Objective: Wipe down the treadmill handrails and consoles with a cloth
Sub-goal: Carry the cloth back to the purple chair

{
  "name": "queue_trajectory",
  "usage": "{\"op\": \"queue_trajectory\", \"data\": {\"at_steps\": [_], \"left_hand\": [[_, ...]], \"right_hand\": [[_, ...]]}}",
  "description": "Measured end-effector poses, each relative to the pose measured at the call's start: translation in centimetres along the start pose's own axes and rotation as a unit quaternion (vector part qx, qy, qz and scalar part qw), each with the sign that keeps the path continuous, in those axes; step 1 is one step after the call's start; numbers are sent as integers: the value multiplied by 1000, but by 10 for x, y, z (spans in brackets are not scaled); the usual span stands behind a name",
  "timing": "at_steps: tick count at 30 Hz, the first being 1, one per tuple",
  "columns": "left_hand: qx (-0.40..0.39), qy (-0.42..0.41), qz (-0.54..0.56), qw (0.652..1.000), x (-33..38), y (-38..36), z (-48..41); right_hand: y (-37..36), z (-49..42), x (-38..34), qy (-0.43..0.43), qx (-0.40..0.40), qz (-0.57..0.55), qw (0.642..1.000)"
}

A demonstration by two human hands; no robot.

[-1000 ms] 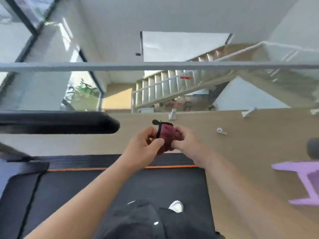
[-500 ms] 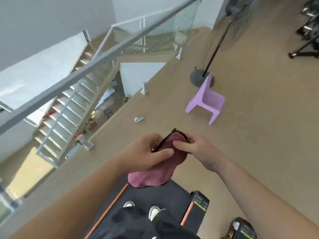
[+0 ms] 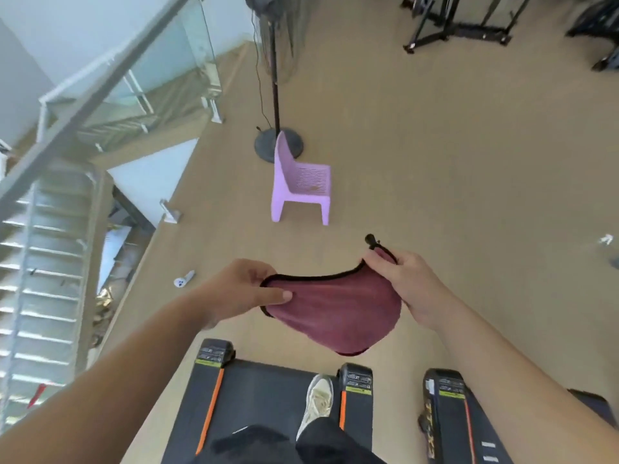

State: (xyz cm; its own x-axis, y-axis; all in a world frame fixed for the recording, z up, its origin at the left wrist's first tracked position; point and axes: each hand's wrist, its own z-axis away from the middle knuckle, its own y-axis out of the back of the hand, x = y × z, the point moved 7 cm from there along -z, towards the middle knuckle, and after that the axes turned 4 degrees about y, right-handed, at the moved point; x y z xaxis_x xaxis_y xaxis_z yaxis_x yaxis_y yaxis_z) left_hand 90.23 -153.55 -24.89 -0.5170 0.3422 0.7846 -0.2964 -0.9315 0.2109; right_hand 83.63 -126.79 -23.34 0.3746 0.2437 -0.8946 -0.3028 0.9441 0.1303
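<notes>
Cloth (image 3: 335,313): maroon, black-edged, with a small black loop at its upper right corner. Held in mid-air between both hands, stretched along its top edge and sagging to a rounded fold below. It hangs above the wooden floor (image 3: 435,162), just beyond the rear end of the treadmill (image 3: 268,396).

Left hand (image 3: 241,289): closed on the cloth's left corner, thumb pressed flat across the front of the fabric, fingers curled behind.

Right hand (image 3: 408,283): closed on the cloth's upper right corner, pinching the edge near the loop; fingers wrapped over the fabric.

Treadmill: black belt with orange side stripes and black end caps bearing labels. One pale shoe (image 3: 316,403) stands on the belt at its right side; dark trouser legs show at the bottom edge.

Second treadmill (image 3: 445,416): black, just to the right of the first, parallel, partly hidden by the right forearm.

Chair (image 3: 298,182): small, lilac plastic, upright on the floor beyond the cloth.

Fan stand (image 3: 276,95): black pole on a round base, directly behind the chair.

Small white object (image 3: 183,279): on the floor near the left hand; kind unclear.

Glass railing (image 3: 100,85): at left, with a staircase (image 3: 43,262) below it.

Black frames (image 3: 469,25): top right, far across the floor.
</notes>
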Motion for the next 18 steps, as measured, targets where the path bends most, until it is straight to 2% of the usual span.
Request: {"op": "queue_trajectory", "data": {"at_steps": [3, 4, 7, 9, 13, 18], "left_hand": [[-48, -8, 148, 988, 37, -21, -36], [-41, 0, 172, 984, 46, -26, -50], [66, 32, 171, 982, 63, -33, -93], [124, 34, 148, 981, 81, -34, -114], [86, 18, 139, 986, 109, -44, -150], [72, 36, 243, 967, 109, -13, -197]], "right_hand": [[49, -26, 2, 12, 94, -32, 995], [61, -33, 1, 10, 126, -34, 991], [76, -53, -11, 23, 198, -27, 980], [67, -72, -19, 24, 208, -23, 978], [5, -117, -31, 50, 112, 13, 992], [-61, -169, -40, 51, -38, -19, 998]]}}
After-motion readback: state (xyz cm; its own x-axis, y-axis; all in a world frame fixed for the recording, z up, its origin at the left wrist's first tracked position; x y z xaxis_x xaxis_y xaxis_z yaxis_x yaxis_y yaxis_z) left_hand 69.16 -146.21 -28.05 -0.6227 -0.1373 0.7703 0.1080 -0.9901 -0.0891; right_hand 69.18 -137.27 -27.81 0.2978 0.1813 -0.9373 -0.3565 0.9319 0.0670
